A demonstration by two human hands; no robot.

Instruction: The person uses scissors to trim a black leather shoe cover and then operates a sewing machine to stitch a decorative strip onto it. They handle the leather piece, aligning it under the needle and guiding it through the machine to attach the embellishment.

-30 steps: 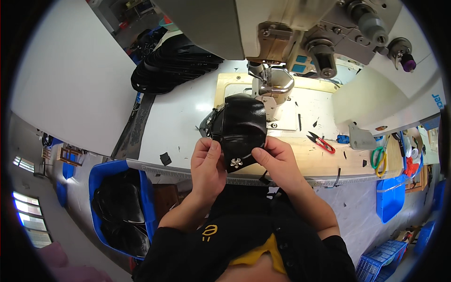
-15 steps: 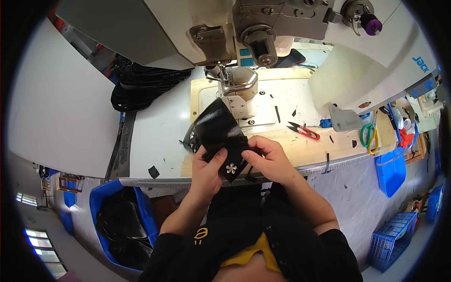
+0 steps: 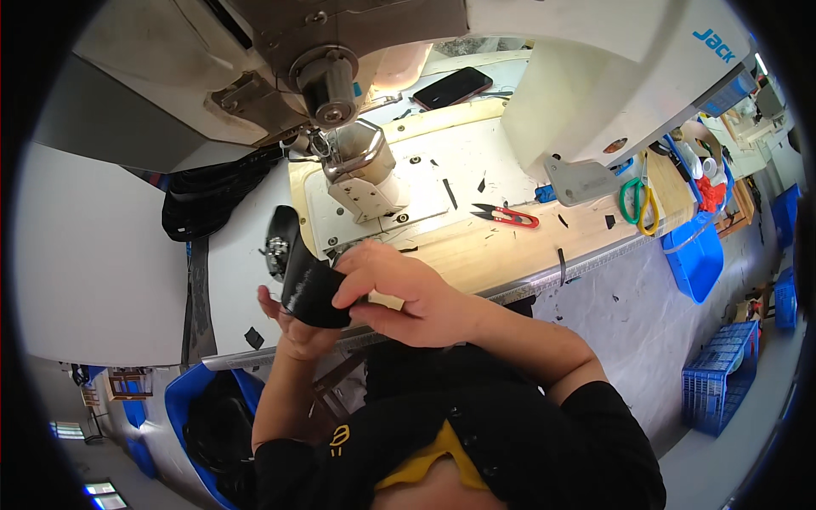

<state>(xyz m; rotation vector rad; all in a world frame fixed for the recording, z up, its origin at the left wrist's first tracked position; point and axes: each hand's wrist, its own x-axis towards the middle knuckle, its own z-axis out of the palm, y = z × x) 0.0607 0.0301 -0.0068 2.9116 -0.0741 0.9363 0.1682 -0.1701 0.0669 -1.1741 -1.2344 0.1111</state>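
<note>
- While left hand (image 3: pixel 308 338) held black piece (image 3: pixel 309 291) from below, right hand (image 3: pixel 412 297) pinched its edge.
- Red snips (image 3: pixel 507 215) (blades apart) lay right of the grip.

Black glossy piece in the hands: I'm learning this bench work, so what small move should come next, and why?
I'd probably ease the black glossy piece flatter with the right hand: it is visibly curved, the left hand supports it from below, and the right hand is at its edge.
</note>
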